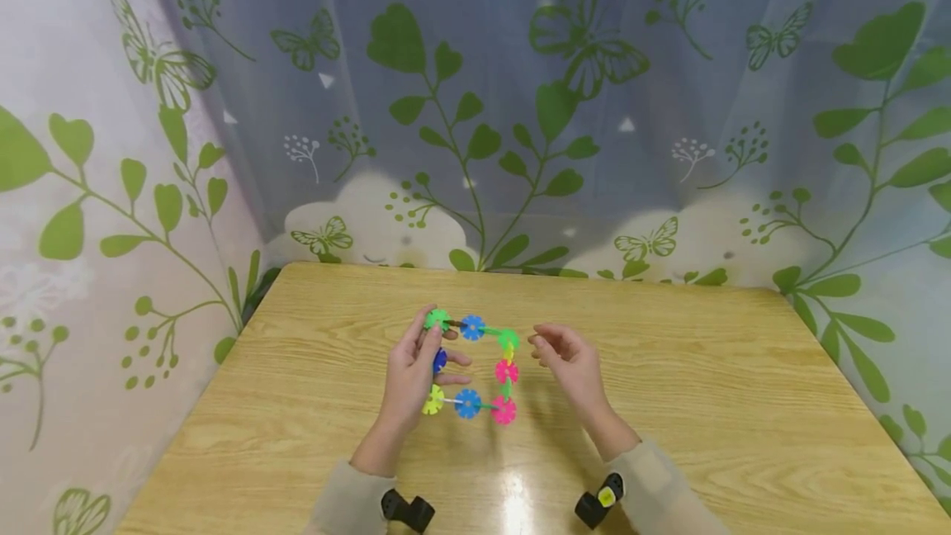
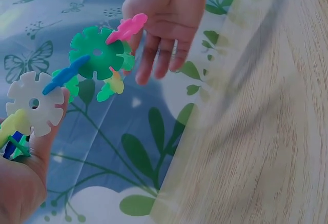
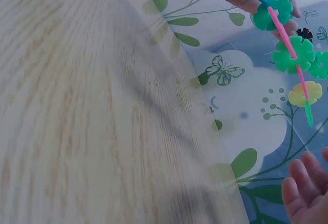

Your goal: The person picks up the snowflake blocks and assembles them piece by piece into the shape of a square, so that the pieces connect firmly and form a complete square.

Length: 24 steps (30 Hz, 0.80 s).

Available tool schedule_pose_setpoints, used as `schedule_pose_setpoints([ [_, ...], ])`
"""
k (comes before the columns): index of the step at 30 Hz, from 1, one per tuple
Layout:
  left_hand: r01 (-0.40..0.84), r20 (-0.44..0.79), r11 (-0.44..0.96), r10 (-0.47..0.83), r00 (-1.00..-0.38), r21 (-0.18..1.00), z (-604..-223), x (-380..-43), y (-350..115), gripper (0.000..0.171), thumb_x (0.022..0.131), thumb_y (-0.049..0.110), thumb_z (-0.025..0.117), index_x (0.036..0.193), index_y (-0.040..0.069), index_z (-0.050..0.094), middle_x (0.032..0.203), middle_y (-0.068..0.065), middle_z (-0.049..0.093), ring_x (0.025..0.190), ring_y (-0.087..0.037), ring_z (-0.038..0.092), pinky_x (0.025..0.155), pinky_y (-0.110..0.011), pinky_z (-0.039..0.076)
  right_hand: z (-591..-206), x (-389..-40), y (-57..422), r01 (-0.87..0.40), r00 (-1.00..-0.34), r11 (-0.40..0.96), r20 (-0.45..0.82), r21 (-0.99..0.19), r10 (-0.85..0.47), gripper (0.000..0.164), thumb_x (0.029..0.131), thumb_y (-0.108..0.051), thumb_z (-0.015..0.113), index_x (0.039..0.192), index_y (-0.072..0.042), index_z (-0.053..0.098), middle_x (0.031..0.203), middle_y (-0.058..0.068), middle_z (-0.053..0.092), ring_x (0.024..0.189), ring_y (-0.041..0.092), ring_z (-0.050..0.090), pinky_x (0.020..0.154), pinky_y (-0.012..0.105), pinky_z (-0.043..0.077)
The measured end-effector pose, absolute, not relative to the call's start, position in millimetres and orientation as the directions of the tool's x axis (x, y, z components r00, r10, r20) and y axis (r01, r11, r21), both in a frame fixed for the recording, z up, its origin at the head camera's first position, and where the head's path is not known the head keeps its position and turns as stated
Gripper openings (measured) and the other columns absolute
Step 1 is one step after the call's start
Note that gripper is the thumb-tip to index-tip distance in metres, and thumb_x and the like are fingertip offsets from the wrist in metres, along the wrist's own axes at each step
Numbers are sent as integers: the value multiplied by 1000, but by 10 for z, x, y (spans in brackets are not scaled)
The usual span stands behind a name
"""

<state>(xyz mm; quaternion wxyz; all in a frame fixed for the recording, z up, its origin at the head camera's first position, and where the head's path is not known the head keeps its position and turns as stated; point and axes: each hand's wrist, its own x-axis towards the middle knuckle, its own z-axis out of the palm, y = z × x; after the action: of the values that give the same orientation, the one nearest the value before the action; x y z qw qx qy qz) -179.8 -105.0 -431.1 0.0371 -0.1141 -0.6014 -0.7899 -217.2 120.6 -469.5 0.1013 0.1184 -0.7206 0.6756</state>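
A square ring of interlocking plastic snowflake discs is held up over the table by my left hand. The thumb of that hand lies against a green disc at the top left corner, and other fingers reach behind the ring's left side. Pink discs and a green one form the right side. Just right of the ring's upper right corner is my right hand, fingers loosely bent, nothing seen in them. In the left wrist view a white disc sits close by the left thumb.
Beneath the hands is a wood-grain table. A curtain with green leaves and butterflies hangs along its far edge, and similar cloth covers the left side. Both wrists wear small black cameras.
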Motion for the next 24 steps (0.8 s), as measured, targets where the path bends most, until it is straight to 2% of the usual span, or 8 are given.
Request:
schedule_pose_setpoints([
  [2, 196, 224, -275, 74, -972, 941, -4308, -1798, -1042, 44, 102, 17, 36, 144, 10, 28, 111, -18, 50, 77, -23, 66, 66, -46, 57, -4795, -2211, 1212, -278, -959, 1, 278, -961, -55, 28, 92, -14, 59, 113, 5, 59, 101, 23, 64, 81, 26, 64, 70, 36, 58],
  [6, 194, 221, -281, 65, -973, 940, -4304, -1798, -1028, 44, 102, 16, 37, 144, 10, 28, 109, -16, 50, 76, -24, 66, 66, -46, 57, -5032, -2306, 1232, -189, -967, -158, 212, -969, -141, 39, 94, -24, 56, 124, 2, 54, 104, 15, 65, 84, 24, 65, 69, 36, 58],
  [9, 192, 217, -289, 58, -975, 938, -4305, -1796, -1022, 43, 102, 16, 38, 144, 11, 29, 109, -17, 50, 76, -23, 66, 65, -46, 57, -5001, -2268, 1172, -32, -984, -246, 73, -969, -160, 44, 96, -27, 54, 128, 3, 50, 102, 11, 64, 83, 21, 63, 72, 35, 57],
  [11, 199, 224, -307, 49, -973, 931, -4365, -1828, -1019, 42, 101, 19, 41, 142, 14, 32, 111, -23, 49, 74, -23, 66, 63, -47, 58, -4896, -2199, 1104, 78, -989, -287, -36, -955, -147, 44, 96, -24, 53, 129, 5, 47, 100, 12, 63, 82, 22, 62, 77, 40, 55],
  [13, 208, 234, -325, 44, -971, 923, -4423, -1860, -1014, 42, 100, 22, 44, 140, 16, 35, 113, -29, 46, 73, -23, 66, 62, -47, 58, -4795, -2136, 1043, 161, -982, -326, -117, -932, -149, 45, 97, -23, 50, 131, 6, 44, 97, 9, 61, 81, 20, 60, 78, 39, 54],
  [16, 222, 249, -350, 34, -968, 910, -4507, -1908, -1007, 42, 98, 27, 49, 138, 18, 38, 116, -36, 42, 71, -22, 65, 59, -46, 58, -4763, -2107, 990, 215, -968, -375, -146, -902, -204, 40, 99, -20, 46, 132, 3, 43, 98, 8, 60, 82, 20, 58, 78, 38, 51],
  [19, 225, 251, -353, 30, -968, 908, -4504, -1908, -1002, 42, 98, 27, 49, 137, 18, 39, 116, -35, 42, 71, -22, 65, 59, -46, 58, -4747, -2084, 933, 233, -959, -413, -139, -881, -245, 36, 100, -19, 45, 130, 1, 43, 102, 10, 61, 84, 20, 59, 77, 35, 50],
  [24, 227, 251, -345, 26, -968, 911, -4502, -1911, -1002, 43, 98, 27, 48, 138, 18, 38, 116, -35, 42, 72, -22, 65, 60, -46, 58, -4753, -2064, 850, 244, -962, -449, -155, -860, -224, 30, 100, -18, 42, 124, 0, 46, 102, 12, 62, 82, 20, 59, 72, 30, 51],
])
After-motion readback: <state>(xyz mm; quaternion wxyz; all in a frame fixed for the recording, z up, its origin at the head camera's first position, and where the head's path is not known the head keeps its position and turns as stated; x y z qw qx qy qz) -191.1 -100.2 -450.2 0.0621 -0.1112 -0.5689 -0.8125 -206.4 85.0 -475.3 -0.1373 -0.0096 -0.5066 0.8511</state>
